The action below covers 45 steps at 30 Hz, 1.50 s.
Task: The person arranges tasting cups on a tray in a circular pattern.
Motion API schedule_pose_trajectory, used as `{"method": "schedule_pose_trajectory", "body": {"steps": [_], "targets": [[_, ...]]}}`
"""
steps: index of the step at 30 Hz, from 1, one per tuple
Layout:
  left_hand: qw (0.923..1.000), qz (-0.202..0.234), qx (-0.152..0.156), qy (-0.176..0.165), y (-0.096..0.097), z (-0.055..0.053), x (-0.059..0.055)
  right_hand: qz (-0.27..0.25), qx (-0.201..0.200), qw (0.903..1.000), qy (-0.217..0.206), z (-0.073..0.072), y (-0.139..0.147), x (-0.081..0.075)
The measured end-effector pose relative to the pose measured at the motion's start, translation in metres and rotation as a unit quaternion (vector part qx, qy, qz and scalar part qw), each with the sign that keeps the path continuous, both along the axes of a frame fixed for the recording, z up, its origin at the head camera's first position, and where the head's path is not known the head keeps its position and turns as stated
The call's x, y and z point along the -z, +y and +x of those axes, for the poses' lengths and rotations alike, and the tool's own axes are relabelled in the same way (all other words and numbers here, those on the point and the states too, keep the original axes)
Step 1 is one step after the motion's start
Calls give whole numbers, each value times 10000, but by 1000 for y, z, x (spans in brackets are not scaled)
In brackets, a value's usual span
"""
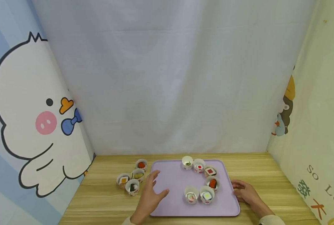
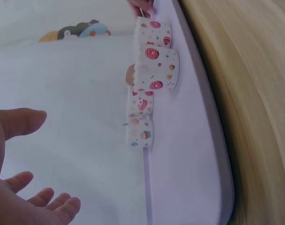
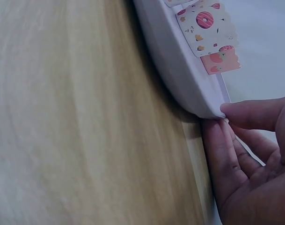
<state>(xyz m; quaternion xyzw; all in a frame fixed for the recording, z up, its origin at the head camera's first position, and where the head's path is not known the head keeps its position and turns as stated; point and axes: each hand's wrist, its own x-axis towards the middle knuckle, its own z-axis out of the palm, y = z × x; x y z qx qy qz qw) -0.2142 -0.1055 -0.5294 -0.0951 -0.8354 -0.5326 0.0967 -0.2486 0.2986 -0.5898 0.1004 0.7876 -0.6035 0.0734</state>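
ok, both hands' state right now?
Left hand: open, holding nothing.
Right hand: closed, holding the purple tray by its right edge.

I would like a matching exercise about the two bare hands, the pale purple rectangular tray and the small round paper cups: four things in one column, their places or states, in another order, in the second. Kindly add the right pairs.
Things:
1. bare left hand
2. bare right hand
3. pale purple rectangular tray
4. group of four small round paper cups

Places or states:
A. pinching the tray's rim
B. on the wood-grain table, beside the tray
C. thumb and fingers apart, holding nothing
D. bearing six paper cups

Pairs: 1-C, 2-A, 3-D, 4-B
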Motion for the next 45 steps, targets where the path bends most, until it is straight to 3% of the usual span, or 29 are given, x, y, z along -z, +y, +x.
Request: {"method": "schedule_pose_trajectory", "body": {"steps": [11,15,21,26,35,45], "targets": [[9975,-122,-638,285,-42,-1,-10,-63,-40,10000,-28,-1,1,1],[9972,-35,-747,-9,-64,-2,-14,-49,-54,10000,-28,0,2,0],[9939,-26,-1099,-73,-91,-1,-19,-62,-89,9999,3,0,1,-1],[9907,-49,-1304,-380,-110,3,-21,-77,-132,9999,22,0,1,-1],[9836,124,-1639,-741,-140,1,-4,-70,-71,9999,11,-2,1,2],[9811,-73,-1828,-638,-152,-9,22,-31,-18,10000,31,-1,1,3]]}}
